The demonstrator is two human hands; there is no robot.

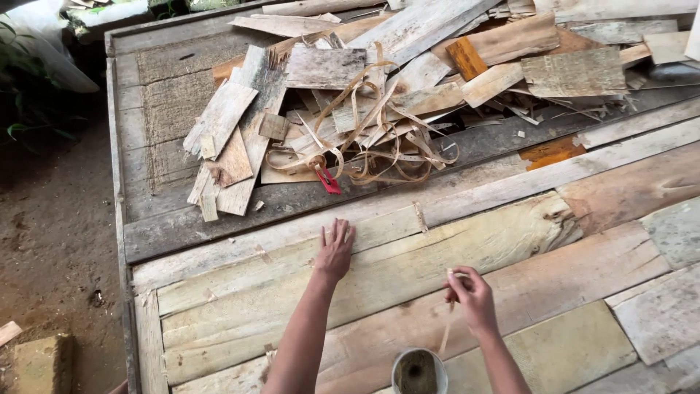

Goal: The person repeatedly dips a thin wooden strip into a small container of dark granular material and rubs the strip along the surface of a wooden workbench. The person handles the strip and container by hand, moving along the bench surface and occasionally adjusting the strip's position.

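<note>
A round tin (418, 371) sits at bottom centre. Above it, the right hand (472, 295) pinches a thin strip (445, 332); the left hand (335, 250), fingers together, presses flat on the plank counter (408, 255). Scrap wood (350, 109) fills the upper frame.

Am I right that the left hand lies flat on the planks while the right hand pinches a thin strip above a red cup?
Not quite: the head view shows the cup is white, not red. The left hand lies flat on the planks, and the right hand pinches the strip.

A weathered wooden platform (146, 109) stands on a bare dirt floor (51, 241) in daylight, green plants (29, 109) beside it.
</note>
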